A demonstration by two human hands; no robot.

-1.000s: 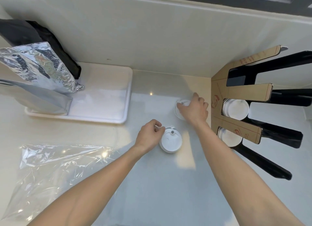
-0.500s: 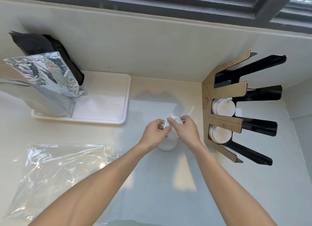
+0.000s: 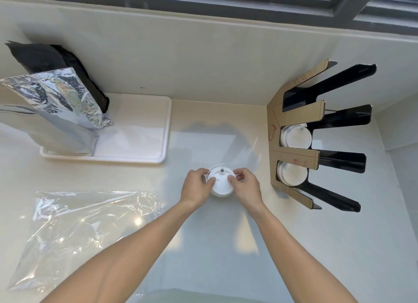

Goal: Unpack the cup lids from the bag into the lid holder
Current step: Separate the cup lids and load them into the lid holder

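Left hand [image 3: 197, 188] and right hand [image 3: 244, 188] pinch a small stack of round white plastic cup lids [image 3: 221, 183] between their fingertips, possibly resting on the pale counter [image 3: 203, 246].

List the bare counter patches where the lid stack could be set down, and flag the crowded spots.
Free: counter between the forearms; the strip between tray and lid holder; right of the right hand, below the holder. Crowded: the plastic bag covers the left; foil bags fill the tray's left half; both hands grip the lid stack.
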